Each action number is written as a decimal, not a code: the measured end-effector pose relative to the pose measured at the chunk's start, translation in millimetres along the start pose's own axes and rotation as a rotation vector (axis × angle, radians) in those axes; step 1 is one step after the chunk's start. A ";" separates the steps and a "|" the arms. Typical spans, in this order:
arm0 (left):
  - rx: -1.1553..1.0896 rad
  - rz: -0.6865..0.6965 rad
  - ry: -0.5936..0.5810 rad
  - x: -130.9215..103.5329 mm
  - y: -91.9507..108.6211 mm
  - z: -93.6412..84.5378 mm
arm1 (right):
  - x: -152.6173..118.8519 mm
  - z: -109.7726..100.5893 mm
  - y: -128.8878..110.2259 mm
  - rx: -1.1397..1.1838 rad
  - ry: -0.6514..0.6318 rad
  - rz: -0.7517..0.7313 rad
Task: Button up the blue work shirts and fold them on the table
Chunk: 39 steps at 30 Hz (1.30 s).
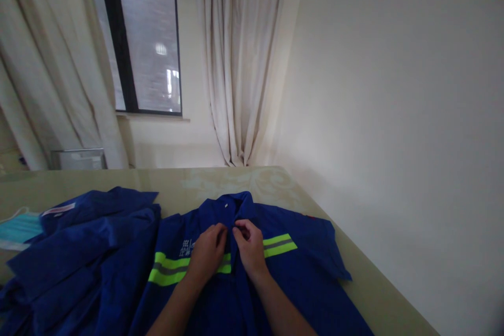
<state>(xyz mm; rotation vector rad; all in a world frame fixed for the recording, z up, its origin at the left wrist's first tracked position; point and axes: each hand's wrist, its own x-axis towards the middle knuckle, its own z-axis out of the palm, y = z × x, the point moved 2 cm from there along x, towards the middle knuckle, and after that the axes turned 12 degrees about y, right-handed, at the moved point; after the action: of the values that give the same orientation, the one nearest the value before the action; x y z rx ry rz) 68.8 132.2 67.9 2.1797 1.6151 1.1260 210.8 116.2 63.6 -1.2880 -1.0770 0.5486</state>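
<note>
A dark blue work shirt (pixel 299 283) with yellow-green and grey reflective bands lies spread on the table, its collar toward the far side. My left hand (pixel 208 252) is closed on the edge of the front opening, just below the collar. Facing it, my right hand (pixel 251 249) pinches the other edge with thumb and forefinger. The fingertips of both hands are close together over the front strip. Whether a button is between them is too small to tell. White printing shows on the chest beside my left hand.
More dark blue clothing (pixel 98 252) lies heaped on the left, with a light blue face mask (pixel 19 228) beside it. The pale patterned table (pixel 271 181) meets a white wall (pixel 394 115) on the right. Curtains (pixel 240 63) and a window (pixel 149 37) are behind.
</note>
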 end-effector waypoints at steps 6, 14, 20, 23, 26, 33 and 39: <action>-0.115 -0.047 -0.020 1.0 -4.8 -0.2 | -0.5 -1.1 -0.1 -0.031 0.016 -0.054; -0.410 -0.128 -0.059 3.7 -19.3 2.2 | 0.5 -0.8 1.4 -0.098 0.016 -0.143; -0.459 -0.127 -0.055 3.4 -18.2 1.5 | 0.6 -1.8 -1.6 -0.146 0.032 -0.168; -0.428 -0.119 -0.023 1.8 -14.4 -0.5 | -0.9 -1.1 -3.8 -0.182 0.008 -0.163; -0.386 -0.090 0.016 -0.2 -11.0 -1.9 | -3.0 -0.5 -6.2 -0.229 -0.016 -0.186; -0.302 -0.046 0.129 -2.1 -7.9 -3.9 | -4.2 -1.2 -4.8 -0.217 -0.042 -0.227; -0.362 -0.078 0.122 -2.1 -13.5 -1.1 | -5.5 -1.1 -9.9 -0.231 -0.041 -0.267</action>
<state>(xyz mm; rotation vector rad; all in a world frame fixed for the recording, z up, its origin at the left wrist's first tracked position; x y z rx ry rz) 57.9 135.2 60.1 1.8352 1.3943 1.4241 207.2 108.6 71.2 -1.3081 -1.3527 0.2551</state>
